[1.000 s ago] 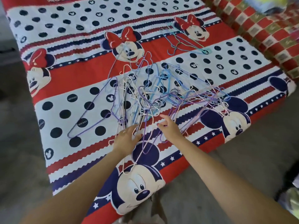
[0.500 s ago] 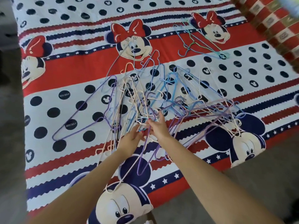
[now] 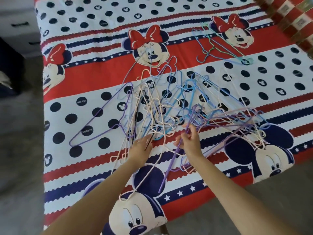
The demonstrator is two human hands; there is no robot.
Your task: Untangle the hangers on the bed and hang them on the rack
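Note:
A tangled heap of thin wire hangers (image 3: 177,106) in purple, blue, cream and pink lies on the bed (image 3: 84,92). My right hand (image 3: 189,141) pinches a purple hanger (image 3: 171,165) whose long bar slants down toward me. My left hand (image 3: 141,146) lies flat on the cream and pink hangers at the near edge of the heap, fingers straight. A single purple hanger (image 3: 100,116) sticks out to the left of the heap. A small separate bunch of blue and green hangers (image 3: 220,46) lies farther back on the right. No rack is in view.
The bed carries a red, white and navy cartoon-mouse sheet. A red checked blanket (image 3: 294,19) lies at the back right corner. Grey floor (image 3: 20,150) runs along the left side and the near right. A grey drawer unit (image 3: 18,26) stands at the back left.
I have come closer to the bed. My right hand moved from the heap's middle to a purple hanger and pinched it. My left hand slid forward onto the cream hangers.

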